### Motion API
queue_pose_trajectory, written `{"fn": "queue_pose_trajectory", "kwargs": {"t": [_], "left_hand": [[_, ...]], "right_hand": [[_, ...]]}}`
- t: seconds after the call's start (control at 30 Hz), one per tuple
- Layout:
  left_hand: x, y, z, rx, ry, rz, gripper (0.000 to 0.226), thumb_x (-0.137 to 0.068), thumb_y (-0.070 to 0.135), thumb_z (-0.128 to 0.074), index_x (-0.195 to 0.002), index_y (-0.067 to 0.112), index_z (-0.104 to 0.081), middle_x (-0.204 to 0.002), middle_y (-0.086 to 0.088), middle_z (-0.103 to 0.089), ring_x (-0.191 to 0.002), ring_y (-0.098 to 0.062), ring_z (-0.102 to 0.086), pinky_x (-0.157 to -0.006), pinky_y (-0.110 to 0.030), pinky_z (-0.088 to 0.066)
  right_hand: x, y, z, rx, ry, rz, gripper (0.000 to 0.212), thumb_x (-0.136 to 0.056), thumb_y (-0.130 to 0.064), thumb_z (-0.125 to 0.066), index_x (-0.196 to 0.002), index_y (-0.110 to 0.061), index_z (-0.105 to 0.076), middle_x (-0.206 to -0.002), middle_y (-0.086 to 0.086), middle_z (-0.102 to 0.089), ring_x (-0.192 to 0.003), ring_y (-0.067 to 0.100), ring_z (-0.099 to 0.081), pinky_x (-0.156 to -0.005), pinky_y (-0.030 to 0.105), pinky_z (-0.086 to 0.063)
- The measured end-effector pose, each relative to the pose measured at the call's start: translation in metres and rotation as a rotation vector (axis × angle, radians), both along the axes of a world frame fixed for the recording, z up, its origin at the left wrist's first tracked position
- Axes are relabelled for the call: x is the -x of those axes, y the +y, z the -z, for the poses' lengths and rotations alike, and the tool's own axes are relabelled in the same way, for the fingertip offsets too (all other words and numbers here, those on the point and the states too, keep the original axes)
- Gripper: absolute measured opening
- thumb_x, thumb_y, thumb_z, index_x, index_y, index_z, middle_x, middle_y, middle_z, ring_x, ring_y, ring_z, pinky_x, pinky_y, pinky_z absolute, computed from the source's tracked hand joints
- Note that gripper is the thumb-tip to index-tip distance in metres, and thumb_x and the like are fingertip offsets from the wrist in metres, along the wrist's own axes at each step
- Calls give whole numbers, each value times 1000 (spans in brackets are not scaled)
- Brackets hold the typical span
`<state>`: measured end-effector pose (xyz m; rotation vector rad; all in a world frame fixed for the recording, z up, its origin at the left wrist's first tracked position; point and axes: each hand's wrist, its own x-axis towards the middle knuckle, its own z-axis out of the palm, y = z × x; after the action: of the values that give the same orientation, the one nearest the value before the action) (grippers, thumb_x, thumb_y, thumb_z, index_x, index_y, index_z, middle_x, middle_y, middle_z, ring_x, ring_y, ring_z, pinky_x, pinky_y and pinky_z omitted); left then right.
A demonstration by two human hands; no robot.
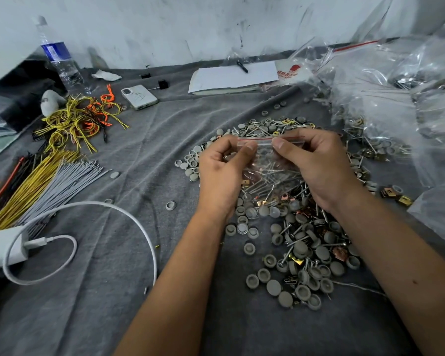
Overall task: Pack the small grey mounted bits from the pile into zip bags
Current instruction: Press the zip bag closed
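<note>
Both hands hold one zip bag above the pile, near the middle of the cloth. The left hand pinches the bag's left top corner; the right hand pinches the right. The red zip strip runs left to right between the thumbs, so sealing probably means sliding the fingers along that line. Screws and clips show inside.

place: small packing workshop; cues: hardware pile; wire bundles; stacked bags; scuffed wall
</note>
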<state>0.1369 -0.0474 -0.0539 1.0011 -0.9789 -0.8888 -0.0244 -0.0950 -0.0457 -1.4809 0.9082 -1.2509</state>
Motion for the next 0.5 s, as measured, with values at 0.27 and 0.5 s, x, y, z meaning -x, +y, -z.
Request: {"fn": "queue_pose_trajectory", "kwargs": {"t": [0.27, 0.5], "left_hand": [[3, 1, -1, -31, 3, 13, 13, -95, 6, -72, -88, 14, -78, -83, -9, -75, -74, -22, -68, -78, -45, -57], [4, 1, -2, -38, 10, 55, 10, -95, 5, -72, -92, 12, -78, -84, -11, -77, -74, -22, -72, -71, -38, -62]], "right_hand": [[0, 5, -4, -18, 25, -12, 3, -92, -19, -77, -90, -18, -79, -83, 7, -78, -75, 22, -73, -73, 51, -62], [-1, 6, -5, -3, 21, -25, 8, -92, -17, -76, -87, -21, -80, -82, 8, -77, -74, 22, -72, -67, 43, -61]]}}
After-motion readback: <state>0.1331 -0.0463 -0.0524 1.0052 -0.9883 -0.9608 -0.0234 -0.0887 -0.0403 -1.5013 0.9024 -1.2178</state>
